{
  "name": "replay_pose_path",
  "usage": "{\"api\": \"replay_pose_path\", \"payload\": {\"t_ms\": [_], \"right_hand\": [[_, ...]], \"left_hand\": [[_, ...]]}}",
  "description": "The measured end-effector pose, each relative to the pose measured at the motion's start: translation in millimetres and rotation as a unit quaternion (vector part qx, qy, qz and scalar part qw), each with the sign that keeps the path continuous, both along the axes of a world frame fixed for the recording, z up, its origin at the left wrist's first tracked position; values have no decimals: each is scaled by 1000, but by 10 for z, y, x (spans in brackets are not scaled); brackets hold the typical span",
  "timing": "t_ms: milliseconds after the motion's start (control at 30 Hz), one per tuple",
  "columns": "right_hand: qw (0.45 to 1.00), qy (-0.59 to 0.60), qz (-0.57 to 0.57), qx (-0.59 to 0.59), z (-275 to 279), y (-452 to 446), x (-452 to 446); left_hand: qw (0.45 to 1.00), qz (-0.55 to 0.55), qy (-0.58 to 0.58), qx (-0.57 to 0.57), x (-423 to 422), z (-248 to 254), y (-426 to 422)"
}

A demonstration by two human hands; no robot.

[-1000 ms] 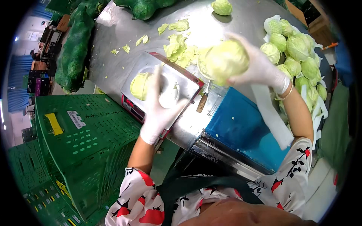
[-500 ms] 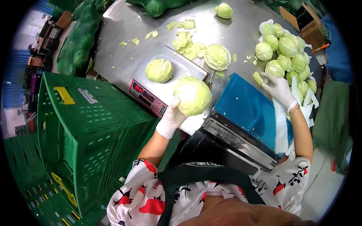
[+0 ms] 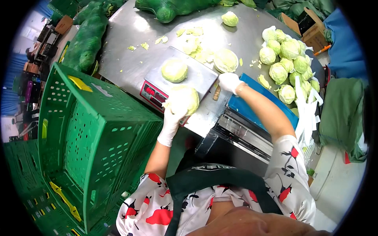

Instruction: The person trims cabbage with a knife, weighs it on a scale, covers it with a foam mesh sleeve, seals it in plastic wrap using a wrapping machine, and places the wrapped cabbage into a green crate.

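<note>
My left hand [image 3: 172, 125], in a white glove, holds up a pale green cabbage [image 3: 185, 97] over the front edge of a digital scale [image 3: 197, 65] with a red display. Another cabbage [image 3: 174, 70] rests on the scale's plate. My right hand [image 3: 230, 83], also gloved, is closed at the scale's right side, beside a brown wooden handle [image 3: 217, 93]. What its curled fingers hold, if anything, is hidden. Just beyond it lies a cabbage in a pale round rim [image 3: 226, 60], with loose leaves [image 3: 191, 46] to its left.
A cluster of cabbages [image 3: 290, 49] sits at the right, with white strips [image 3: 309, 106] hanging near it. A blue-topped machine [image 3: 246, 103] stands under my right forearm. Green crates [image 3: 130, 129] stack up on the left. Green net bags [image 3: 84, 47] and a single cabbage [image 3: 230, 19] lie farther back.
My right hand has swung left from the cabbage cluster to the scale's right side; the leaf piece it was at now lies on the table. My left hand has shifted the held cabbage slightly left.
</note>
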State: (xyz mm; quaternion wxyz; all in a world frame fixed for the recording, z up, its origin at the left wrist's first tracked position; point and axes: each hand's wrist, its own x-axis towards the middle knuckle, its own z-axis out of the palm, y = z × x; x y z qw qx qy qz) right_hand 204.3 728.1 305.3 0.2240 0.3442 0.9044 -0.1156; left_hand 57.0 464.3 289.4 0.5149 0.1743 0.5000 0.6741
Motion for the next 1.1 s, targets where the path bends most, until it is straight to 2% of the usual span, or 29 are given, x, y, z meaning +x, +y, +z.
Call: {"api": "replay_pose_path", "payload": {"t_ms": [33,67,133,167,200,300,400,500,567,733,767,800,867,900,933,1000,1100], "right_hand": [[999,-44,31,-8,-148,42,-100],[994,-89,62,-17,-350,89,-182],[990,-131,45,-27,-942,236,-193],[987,-152,31,-50,-1138,299,-182],[982,-173,17,-71,-1331,361,-172],[974,-201,-41,-100,-1410,373,-193],[973,-169,-143,-64,-1259,328,-202],[972,-151,-182,-8,-1397,337,-186],[969,-110,-222,-11,-1494,400,-178],[966,-80,-226,-95,-1147,521,-197],[965,-36,-235,-114,-1023,516,-169],[876,21,-371,-309,-814,495,-135],[874,81,-373,-301,-327,428,-63],[889,77,-350,-286,-95,415,4],[884,116,-358,-277,194,337,58],[908,124,-340,-209,660,230,184],[893,298,-330,-71,690,21,444]], "left_hand": [[1000,18,23,6,-1,-42,14],[993,44,86,61,-2,-77,59],[993,43,92,53,3,-16,34],[983,54,165,51,0,-64,14],[983,60,161,58,9,-74,19],[979,79,172,72,13,-17,-15],[980,72,169,75,-1,13,-33],[981,95,137,98,29,-38,11],[987,89,108,73,25,-76,26],[995,61,33,72,59,-70,163],[995,52,16,79,63,-50,218],[996,53,35,64,59,-100,279],[996,52,71,31,72,-244,402],[997,42,64,32,99,-93,467],[992,49,115,32,119,-136,536],[973,65,217,35,124,-271,724],[970,37,241,20,113,89,955]]}}
